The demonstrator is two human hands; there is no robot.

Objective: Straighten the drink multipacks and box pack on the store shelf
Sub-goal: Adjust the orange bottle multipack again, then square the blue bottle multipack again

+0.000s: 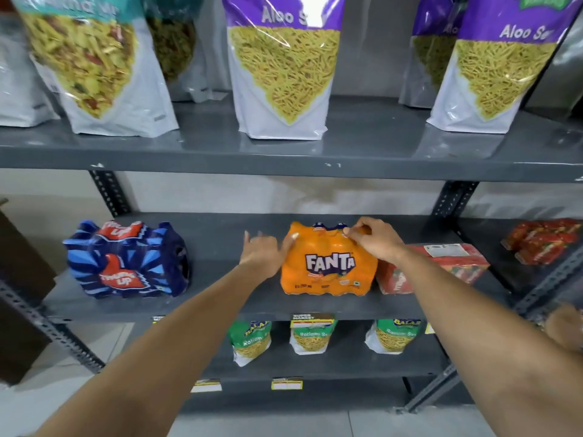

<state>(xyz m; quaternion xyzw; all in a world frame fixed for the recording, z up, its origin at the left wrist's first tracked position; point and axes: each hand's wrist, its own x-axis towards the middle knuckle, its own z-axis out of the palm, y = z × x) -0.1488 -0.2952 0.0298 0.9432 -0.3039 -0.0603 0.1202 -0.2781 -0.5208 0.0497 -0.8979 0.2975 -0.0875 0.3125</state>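
Note:
An orange Fanta multipack (328, 269) stands on the middle grey shelf (239, 304), label facing me. My left hand (265, 252) presses against its left side, thumb on the upper corner and fingers spread. My right hand (375, 239) pinches the wrap at the pack's top right. A blue Thums Up multipack (126, 260) sits further left on the same shelf, turned at an angle. A red box pack (441, 266) lies directly right of the Fanta, angled, partly behind my right forearm.
Large snack pouches (280, 67) line the upper shelf. Small green snack bags (310, 337) stand on the lower shelf. Red packets (542, 239) lie on the neighbouring shelf at right. A dark brown object (19, 298) stands at the left. Slotted metal uprights frame the shelves.

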